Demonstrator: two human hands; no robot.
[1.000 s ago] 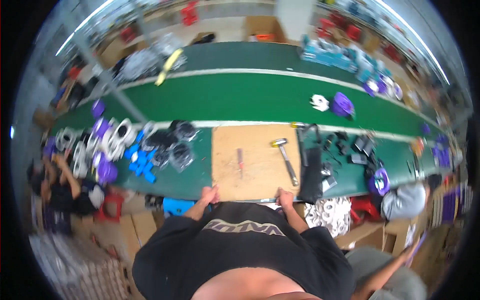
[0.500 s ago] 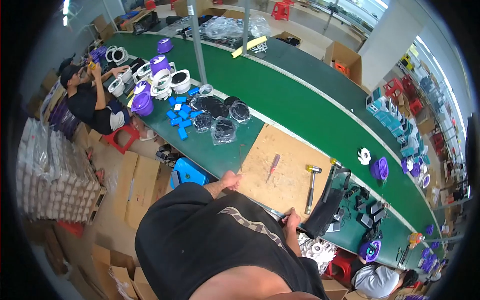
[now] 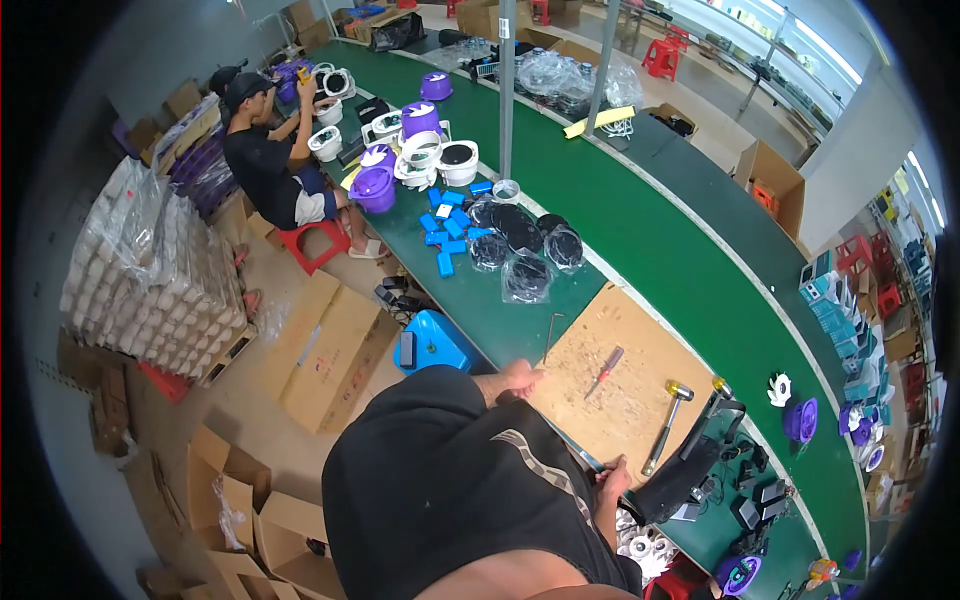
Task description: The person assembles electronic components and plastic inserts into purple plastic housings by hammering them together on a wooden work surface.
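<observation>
A tan wooden board [image 3: 565,385] lies on the green bench in front of me. My left hand [image 3: 520,378] is closed at its left near corner, fingers curled on the edge. Closed on the near right corner is my right hand [image 3: 615,477], its fingers partly hidden below the rim. On the board rest a screwdriver [image 3: 605,372] with a reddish handle and a hammer [image 3: 668,425] with a yellow-faced head and dark grip. A thin bent metal rod [image 3: 551,338] lies by the board's left edge. Small scraps are scattered over the wood.
Blue packs [image 3: 452,228] and bagged black discs [image 3: 527,275] sit left of the board. A black bag [image 3: 675,480] and dark adapters [image 3: 758,503] lie right. A green conveyor belt [image 3: 650,230] runs beyond. A co-worker [image 3: 265,155] sits at far left; cartons [image 3: 325,350] stand behind.
My view has swung left, so the bench and board appear further right and lower. Both hands stay at the same board corners; the screwdriver and hammer keep their places on it.
</observation>
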